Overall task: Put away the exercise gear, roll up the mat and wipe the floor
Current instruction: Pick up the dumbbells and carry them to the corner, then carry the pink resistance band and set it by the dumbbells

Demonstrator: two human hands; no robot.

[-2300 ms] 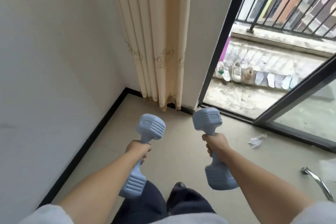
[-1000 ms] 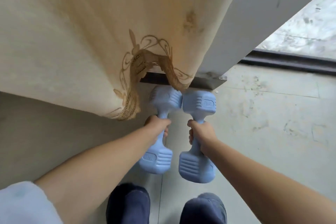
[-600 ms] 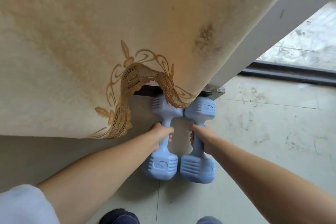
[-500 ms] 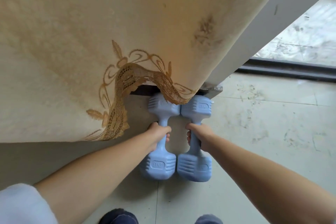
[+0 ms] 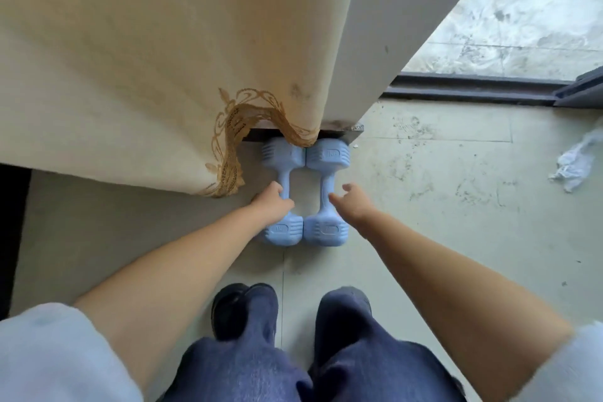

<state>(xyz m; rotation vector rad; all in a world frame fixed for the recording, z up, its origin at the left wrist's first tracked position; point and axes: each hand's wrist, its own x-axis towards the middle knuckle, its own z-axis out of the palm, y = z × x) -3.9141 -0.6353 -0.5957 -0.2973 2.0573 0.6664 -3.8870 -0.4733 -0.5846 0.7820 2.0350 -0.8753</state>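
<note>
Two light blue dumbbells lie side by side on the floor, touching, their far heads against the dark skirting under the curtain hem. My left hand still curls around the handle of the left dumbbell. My right hand hovers just right of the right dumbbell, fingers apart and off the handle. No mat or cloth for wiping is in view.
A cream curtain with gold embroidery hangs over the far dumbbell heads. A white wall pillar stands behind them. The dark sliding-door track runs to the right. A crumpled white tissue lies on the tiled floor at far right. My feet stand close below.
Both dumbbells were lowered from mid-air to the floor by the skirting. My right hand has let go of its dumbbell and opened; both arms have drawn back a little.
</note>
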